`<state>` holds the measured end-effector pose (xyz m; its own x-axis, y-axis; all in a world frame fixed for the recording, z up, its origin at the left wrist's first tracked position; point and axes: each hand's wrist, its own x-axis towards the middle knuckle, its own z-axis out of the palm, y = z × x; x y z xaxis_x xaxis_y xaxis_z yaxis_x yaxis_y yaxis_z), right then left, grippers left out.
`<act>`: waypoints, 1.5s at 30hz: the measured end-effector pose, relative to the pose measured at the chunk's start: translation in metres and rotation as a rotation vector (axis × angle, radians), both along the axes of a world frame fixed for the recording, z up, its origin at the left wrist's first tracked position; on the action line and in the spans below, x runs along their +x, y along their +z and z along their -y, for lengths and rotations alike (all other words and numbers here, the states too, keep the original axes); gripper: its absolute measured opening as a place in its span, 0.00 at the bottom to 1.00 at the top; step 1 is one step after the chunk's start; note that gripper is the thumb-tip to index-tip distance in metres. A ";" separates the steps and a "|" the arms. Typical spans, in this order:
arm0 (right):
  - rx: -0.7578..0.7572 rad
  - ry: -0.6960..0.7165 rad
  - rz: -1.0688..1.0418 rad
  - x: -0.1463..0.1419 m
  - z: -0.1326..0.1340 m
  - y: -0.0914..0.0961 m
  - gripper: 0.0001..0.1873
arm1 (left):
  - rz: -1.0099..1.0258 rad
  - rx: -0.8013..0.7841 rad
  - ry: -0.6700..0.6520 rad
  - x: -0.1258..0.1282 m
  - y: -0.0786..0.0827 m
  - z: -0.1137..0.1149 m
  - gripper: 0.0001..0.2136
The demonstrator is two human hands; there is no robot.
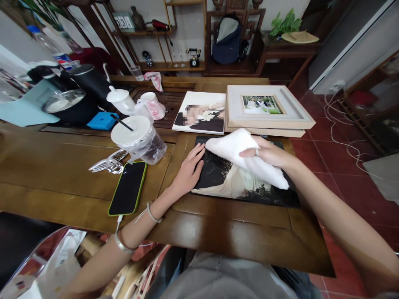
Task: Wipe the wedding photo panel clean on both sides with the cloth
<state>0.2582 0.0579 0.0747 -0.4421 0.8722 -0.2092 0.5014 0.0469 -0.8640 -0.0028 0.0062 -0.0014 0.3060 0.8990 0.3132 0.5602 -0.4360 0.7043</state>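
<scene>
My right hand [264, 151] grips a white cloth [233, 145] above a dark photo panel [215, 166]. The cloth hides much of the panel's upper part; a pale dress shows in the print below it. Flat against the panel's left edge lies my left hand [188, 170], fingers stretched out and holding nothing. Behind the panel lie a white-edged photo print [199, 124] and, to its right, a stack of framed pictures with a pale wooden frame [299, 116] on top.
Left of my left hand are a phone [127, 189] on a cable, silvery metal clips [110, 162] and a lidded cup [132, 135] with a straw in a plastic bag. Farther back stand a white teapot [121, 100], a blue box [102, 120] and a black kettle [89, 83].
</scene>
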 end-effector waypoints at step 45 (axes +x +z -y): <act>0.465 0.280 0.293 -0.029 -0.005 0.007 0.15 | 0.203 0.077 0.113 0.003 0.013 0.009 0.16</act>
